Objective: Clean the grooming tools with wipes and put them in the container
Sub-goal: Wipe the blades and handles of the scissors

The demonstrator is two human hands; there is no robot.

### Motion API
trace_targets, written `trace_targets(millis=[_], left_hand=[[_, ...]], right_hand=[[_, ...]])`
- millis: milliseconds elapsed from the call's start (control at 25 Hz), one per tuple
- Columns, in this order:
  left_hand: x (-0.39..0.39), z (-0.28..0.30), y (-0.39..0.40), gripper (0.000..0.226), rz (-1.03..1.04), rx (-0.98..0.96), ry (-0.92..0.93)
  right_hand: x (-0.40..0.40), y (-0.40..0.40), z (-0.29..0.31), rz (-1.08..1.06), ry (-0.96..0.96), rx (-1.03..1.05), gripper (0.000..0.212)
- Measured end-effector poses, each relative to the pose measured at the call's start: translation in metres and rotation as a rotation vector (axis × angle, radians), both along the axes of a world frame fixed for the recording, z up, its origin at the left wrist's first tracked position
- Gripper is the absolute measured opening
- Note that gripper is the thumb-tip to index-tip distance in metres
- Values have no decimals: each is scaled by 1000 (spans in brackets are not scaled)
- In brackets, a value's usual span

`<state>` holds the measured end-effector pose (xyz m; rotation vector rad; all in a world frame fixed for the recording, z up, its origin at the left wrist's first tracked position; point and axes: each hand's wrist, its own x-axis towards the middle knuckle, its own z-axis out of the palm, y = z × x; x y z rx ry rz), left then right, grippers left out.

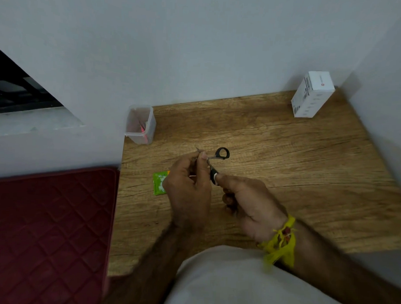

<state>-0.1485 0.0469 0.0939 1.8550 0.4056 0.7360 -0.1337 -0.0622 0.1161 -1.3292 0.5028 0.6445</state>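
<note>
Head view. You hold a small pair of scissors (214, 161) above the middle of the wooden worktop (274, 154), its blades spread apart. Your left hand (189, 187) has thumb and fingers curled in a pinch on the steel blade near its point, which juts out past the fingertips toward the container. Your right hand (245, 203) pinches the lower black handle, where a bit of white shows at the fingertip (possibly a wipe; too small to tell). The upper finger loop stands free.

Handling, as a judgement: the scissors look light and stiff, with thin metal blades that are likely slick and sharp at the tip. Grip the plastic loops for carrying and keep fingers on the flat of the blade, not its edge, while wiping. The pivot lets the halves swing, so close them before letting go.

The clear plastic container (141, 124) stands at the worktop's far left corner, against the wall (198, 49) and just beside the left edge; something pink lies inside it. A careless push there could tip it off. A green sachet (159, 183) lies flat near the left edge, partly behind your left hand.

Open room lies to the right and ahead; a white box (311, 96) sits well apart in the far right corner. A red quilted cushion (44, 232) adjoins the left edge.
</note>
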Motion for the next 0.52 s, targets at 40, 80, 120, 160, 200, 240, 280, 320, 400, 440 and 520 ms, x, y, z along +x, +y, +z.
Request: trace_targets(millis=[40, 80, 120, 160, 200, 240, 280, 320, 400, 440, 520], left_hand=[[1, 0, 2, 9, 4, -11, 34], [1, 1, 4, 10, 2, -25, 68], [1, 2, 6, 11, -7, -43, 103], [2, 3, 7, 13, -21, -66, 144], [3, 2, 8, 14, -39, -99, 193], [5, 2, 10, 15, -55, -156, 239], [7, 1, 11, 16, -67, -240, 272], [8, 0, 13, 17, -75, -330, 290], [9, -1, 15, 19, -91, -449, 297], [8, 0, 14, 19, -104, -479, 294], [5, 0, 9, 14, -136, -473, 287]], right_hand=[[-2, -3, -1, 108, -187, -109, 10], [-4, -8, -4, 250, -387, -249, 11], [-4, -13, -8, 389, -576, -413, 10], [-3, -18, -13, 503, -733, -564, 8], [-1, -22, -17, 582, -844, -667, 8], [1, -25, -20, 623, -910, -715, 8], [2, -27, -23, 618, -931, -701, 8], [2, -28, -23, 573, -914, -638, 7], [1, -28, -25, 475, -869, -504, 13], [1, -28, -26, 459, -864, -484, 18], [-2, -24, -28, 460, -867, -457, 22]])
